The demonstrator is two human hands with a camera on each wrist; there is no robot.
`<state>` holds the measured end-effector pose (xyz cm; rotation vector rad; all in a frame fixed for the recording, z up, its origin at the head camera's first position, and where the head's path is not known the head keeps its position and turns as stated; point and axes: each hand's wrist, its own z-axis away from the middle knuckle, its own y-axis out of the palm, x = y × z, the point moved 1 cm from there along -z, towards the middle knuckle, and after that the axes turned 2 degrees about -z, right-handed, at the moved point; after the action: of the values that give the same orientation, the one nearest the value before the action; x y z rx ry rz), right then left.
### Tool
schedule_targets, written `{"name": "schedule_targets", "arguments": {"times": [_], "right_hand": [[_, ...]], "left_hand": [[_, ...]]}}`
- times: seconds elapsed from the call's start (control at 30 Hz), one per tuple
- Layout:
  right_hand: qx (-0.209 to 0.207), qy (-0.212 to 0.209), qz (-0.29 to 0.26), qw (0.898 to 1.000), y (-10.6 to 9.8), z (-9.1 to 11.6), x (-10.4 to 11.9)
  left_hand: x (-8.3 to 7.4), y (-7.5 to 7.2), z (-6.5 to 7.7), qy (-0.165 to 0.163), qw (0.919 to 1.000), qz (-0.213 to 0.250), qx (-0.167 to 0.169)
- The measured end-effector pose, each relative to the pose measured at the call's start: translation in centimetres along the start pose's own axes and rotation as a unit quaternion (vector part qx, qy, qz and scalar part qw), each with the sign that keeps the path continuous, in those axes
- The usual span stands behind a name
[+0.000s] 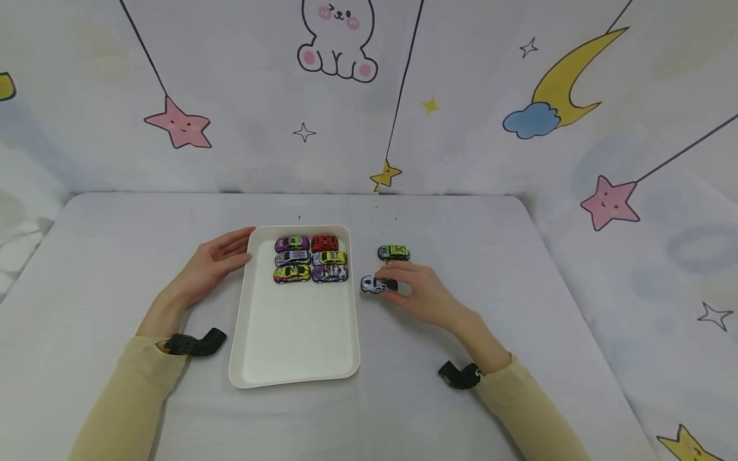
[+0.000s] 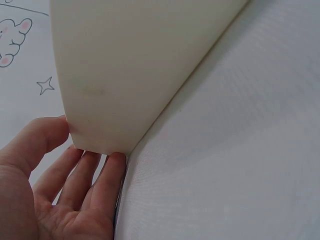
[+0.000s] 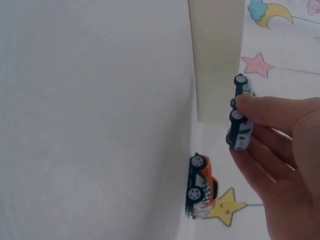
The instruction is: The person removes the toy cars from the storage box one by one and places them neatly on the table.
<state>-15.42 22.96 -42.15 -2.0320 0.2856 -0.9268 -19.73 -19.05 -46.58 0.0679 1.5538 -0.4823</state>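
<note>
My right hand (image 1: 423, 294) pinches a white-and-black toy car (image 1: 371, 285) between thumb and fingers, just right of the tray. In the right wrist view that car (image 3: 241, 131) is held up off the table, its wheels showing. Beyond the hand, another toy car (image 1: 394, 251) with a green-and-yellow roof sits on the table; its orange side (image 3: 202, 186) shows in the right wrist view. My left hand (image 1: 210, 266) touches the upper left edge of the white tray (image 1: 296, 339), fingers fairly straight. Up close, its fingertips (image 2: 116, 161) rest against the tray's corner.
Inside the tray's far half, several toy cars stand in two columns, among them a purple one (image 1: 291, 243), a red one (image 1: 325, 243) and a yellow one (image 1: 291, 274). A white cloth covers the table (image 1: 519, 275). Behind it hangs a printed backdrop (image 1: 248, 128).
</note>
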Motion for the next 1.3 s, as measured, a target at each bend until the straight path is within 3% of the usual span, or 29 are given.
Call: {"name": "schedule_targets", "arguments": {"times": [0.37,0.8,1.3], "right_hand": [[0.0,0.027,0.001,1.0,-0.1,1.8,-1.9],[-0.005,0.013,0.001,1.0,0.3,2.8,-2.8],[-0.066,-0.062,-0.017,0.996,0.9,3.5,-4.1]], "left_hand": [[0.3,-0.1,-0.1,0.01,0.9999,0.004,0.002],[0.3,0.0,-0.1,0.02,0.9994,0.027,0.007],[0.3,-0.1,0.0,0.018,0.9995,0.025,0.003]]}}
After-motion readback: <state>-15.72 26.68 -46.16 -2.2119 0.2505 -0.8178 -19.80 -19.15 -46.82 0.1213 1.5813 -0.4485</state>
